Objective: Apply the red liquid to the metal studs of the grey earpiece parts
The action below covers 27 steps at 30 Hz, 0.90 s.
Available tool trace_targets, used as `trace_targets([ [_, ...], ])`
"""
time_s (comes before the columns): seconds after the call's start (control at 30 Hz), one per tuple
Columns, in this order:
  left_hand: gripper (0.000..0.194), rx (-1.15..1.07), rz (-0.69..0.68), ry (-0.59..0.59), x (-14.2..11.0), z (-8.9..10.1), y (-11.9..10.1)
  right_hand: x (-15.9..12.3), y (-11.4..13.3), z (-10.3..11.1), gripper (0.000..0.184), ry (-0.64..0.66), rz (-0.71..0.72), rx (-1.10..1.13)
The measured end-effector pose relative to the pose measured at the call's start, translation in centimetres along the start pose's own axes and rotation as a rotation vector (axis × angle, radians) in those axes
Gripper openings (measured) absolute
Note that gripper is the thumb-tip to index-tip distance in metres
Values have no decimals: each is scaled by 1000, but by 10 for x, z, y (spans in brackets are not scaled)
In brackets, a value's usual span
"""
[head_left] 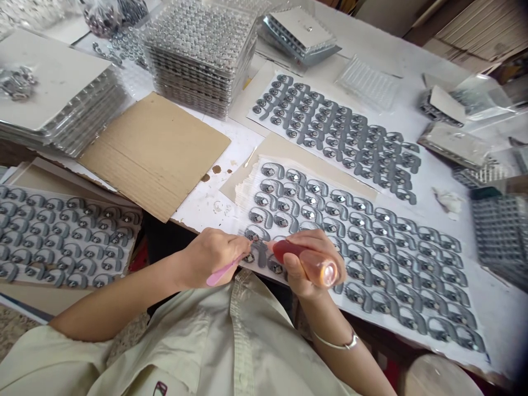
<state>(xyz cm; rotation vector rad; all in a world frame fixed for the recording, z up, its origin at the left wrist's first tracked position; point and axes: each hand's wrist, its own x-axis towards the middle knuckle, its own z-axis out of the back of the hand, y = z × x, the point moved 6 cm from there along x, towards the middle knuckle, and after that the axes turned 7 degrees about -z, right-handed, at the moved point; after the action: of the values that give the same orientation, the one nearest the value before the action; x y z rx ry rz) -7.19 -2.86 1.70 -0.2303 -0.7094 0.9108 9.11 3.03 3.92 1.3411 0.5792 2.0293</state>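
My left hand [212, 257] is closed around a thin pink stick-like tool [224, 273], perhaps tweezers, whose tip points at a part by the sheet's near left corner. My right hand [300, 285] wraps round a small orange-red bottle [306, 262], its rounded base toward me and its narrow end toward the same part. Both hands hover over the near left edge of a white sheet [474, 308]. On it stand rows of grey curved pieces [385, 217], each with a shiny metal setting. The contact between the tool and the part is too small to make out.
A second sheet of grey pieces [330, 129] lies farther back, and a third [61, 236] sits low at the left. Brown cardboard [157, 151] overhangs the table edge. Tall stacks of clear trays [193, 60] stand at the back left. More packed trays [501, 231] are at the right.
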Motion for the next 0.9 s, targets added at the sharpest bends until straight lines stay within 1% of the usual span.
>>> trace_targets([
  [0.1,18,-66,8,-33,0,0,3,0,1,0,14,3,12,-4],
  [0.43,15,-186,73,24,7,3,7,2,6,-1,17,5,82,-5],
  [0.73,7,-297,161,-18,12,10,16,1,5,1,14,-4,42,-15],
  [0.9,8,-371,239,23,13,11,20,0,5,0,15,4,47,-4],
])
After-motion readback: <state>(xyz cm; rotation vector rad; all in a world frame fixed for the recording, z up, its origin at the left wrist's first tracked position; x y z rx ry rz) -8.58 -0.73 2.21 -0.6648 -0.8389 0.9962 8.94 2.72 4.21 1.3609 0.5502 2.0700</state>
